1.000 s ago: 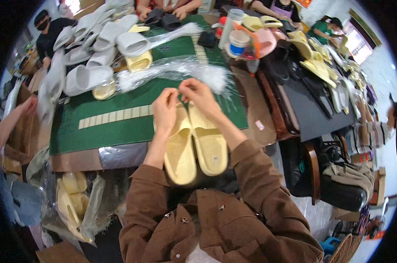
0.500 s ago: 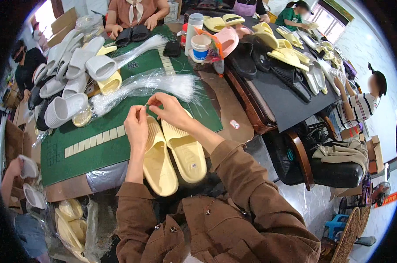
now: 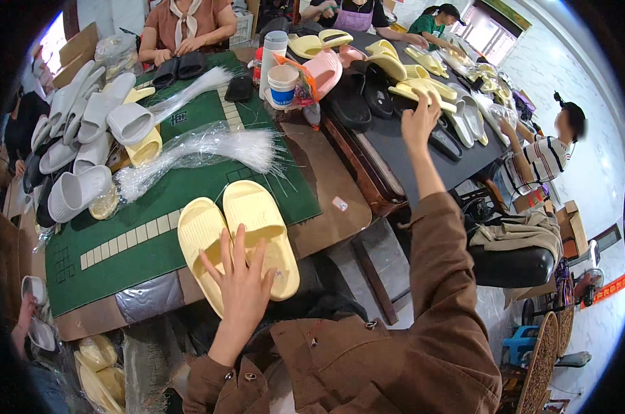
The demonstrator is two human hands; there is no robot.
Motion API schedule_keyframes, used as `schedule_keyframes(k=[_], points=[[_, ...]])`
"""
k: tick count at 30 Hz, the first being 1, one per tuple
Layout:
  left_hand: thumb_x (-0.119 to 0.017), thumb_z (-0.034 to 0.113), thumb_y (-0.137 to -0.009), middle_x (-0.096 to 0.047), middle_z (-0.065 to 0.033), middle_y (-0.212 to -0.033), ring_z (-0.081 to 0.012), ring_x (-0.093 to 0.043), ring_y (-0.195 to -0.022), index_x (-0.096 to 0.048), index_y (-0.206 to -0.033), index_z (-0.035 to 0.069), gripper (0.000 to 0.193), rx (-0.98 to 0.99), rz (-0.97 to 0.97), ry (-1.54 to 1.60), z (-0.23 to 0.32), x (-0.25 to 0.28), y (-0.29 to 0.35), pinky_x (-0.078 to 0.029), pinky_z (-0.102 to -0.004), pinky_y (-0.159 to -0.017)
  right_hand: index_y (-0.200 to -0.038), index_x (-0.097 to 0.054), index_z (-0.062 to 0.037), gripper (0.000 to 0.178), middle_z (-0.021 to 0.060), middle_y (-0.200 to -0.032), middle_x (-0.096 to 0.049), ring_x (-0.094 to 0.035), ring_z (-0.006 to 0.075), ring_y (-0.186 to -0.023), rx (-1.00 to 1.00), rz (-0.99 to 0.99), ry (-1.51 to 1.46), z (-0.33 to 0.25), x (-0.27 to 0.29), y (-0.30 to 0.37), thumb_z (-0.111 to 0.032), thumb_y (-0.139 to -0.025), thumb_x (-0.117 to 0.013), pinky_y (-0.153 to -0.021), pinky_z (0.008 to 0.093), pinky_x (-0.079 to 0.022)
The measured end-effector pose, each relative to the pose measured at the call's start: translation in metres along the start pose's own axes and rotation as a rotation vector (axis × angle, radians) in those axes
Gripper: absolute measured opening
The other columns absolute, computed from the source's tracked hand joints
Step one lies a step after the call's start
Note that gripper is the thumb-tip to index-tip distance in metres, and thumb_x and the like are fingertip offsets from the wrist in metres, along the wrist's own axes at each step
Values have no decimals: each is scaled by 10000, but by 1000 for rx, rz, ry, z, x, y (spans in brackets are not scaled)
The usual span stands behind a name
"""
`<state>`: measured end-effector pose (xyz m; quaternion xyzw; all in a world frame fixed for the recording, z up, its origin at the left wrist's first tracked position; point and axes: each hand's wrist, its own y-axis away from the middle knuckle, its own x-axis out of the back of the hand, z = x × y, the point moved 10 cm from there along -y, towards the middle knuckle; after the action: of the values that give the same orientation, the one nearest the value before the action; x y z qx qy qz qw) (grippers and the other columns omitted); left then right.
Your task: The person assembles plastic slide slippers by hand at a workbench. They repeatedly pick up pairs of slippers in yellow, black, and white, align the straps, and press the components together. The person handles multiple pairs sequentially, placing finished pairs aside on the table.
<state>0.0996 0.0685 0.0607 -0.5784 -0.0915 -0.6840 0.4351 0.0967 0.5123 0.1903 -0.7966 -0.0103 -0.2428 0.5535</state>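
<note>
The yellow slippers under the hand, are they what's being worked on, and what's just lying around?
In hand:
pair of pale yellow foam slippers, under the left hand
yellow slippers on the dark table, reached for by the right hand

Lying about:
bundle of clear plastic ties
white paper cup
grey slippers

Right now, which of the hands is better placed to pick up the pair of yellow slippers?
Left. The left hand lies flat on the yellow slippers; the right hand is stretched far over the dark side table.

Bright, even daylight enters from the window [image 3: 495, 34] at upper right. Shadows are soft. Fisheye distortion bends edges; the rim is black and blurred.
</note>
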Motion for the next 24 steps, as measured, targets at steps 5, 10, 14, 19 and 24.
schedule_keyframes(k=[5,10,14,19,24], points=[[-678,266,-806,-258,-133,-1530,-367,-123,-1445,-612,-1232,104,460,23,-2,-15,6,-9,2,5,-708,-1090,-1413,-389,-367,753,242,-1508,-213,-172,449,-1408,-46,-377,441,94,-54,-45,-63,-755,-595,-1067,651,-198],[-666,154,-752,-321,-66,-1513,-313,-183,-1445,-658,-1110,87,364,15,-18,-69,-16,0,2,-11,-675,-1119,-1348,-477,-376,554,169,-1509,-235,-199,428,-1412,-95,-611,511,102,-71,-37,-148,-852,-571,-1059,677,-187],[-612,9,-678,-376,-73,-1480,-309,-240,-1431,-650,-1042,54,369,81,29,-94,-73,21,13,-70,-584,-1165,-1343,-476,-392,609,114,-1526,-220,-198,409,-1417,127,-543,625,86,-69,-39,-113,-823,-627,-1037,680,-249],[-582,18,-792,-358,-150,-1482,-322,-226,-1434,-573,-1222,21,430,298,114,-73,-207,59,53,-184,-490,-1173,-1445,-302,-442,818,167,-1561,-154,-225,418,-1408,37,-578,641,93,-86,-42,-86,-799,-656,-1007,632,-333],[-535,138,-931,-340,-222,-1482,-350,-241,-1423,-497,-1339,-1,433,273,111,-27,-239,98,72,-259,-428,-1138,-1499,-202,-414,856,276,-1490,-264,-318,458,-1342,25,-710,923,115,-104,-52,-297,-801,-683,-1034,554,-334]])
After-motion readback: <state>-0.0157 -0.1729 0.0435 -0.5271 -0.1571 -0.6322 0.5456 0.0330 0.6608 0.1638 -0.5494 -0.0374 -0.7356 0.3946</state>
